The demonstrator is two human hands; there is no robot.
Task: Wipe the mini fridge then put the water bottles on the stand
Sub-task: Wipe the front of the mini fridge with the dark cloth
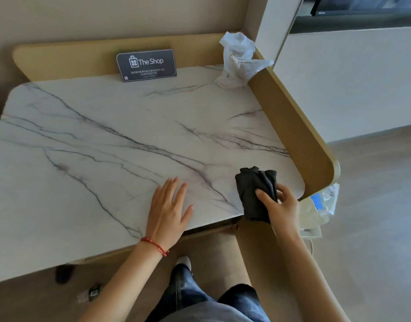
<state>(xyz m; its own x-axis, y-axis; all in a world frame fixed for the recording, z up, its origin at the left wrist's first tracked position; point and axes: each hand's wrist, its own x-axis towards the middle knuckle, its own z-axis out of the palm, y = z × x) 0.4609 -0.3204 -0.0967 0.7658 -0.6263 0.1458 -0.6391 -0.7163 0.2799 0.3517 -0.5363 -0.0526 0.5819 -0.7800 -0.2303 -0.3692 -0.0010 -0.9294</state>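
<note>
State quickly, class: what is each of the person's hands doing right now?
Left hand: open, fingers straight, resting flat on the marble top.
Right hand: closed, gripping the black cloth.

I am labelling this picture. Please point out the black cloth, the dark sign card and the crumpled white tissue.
black cloth [251, 194]: head view, flat folded middle.
dark sign card [146, 65]: head view, printed face.
crumpled white tissue [239, 54]: head view, bunched centre.
</note>
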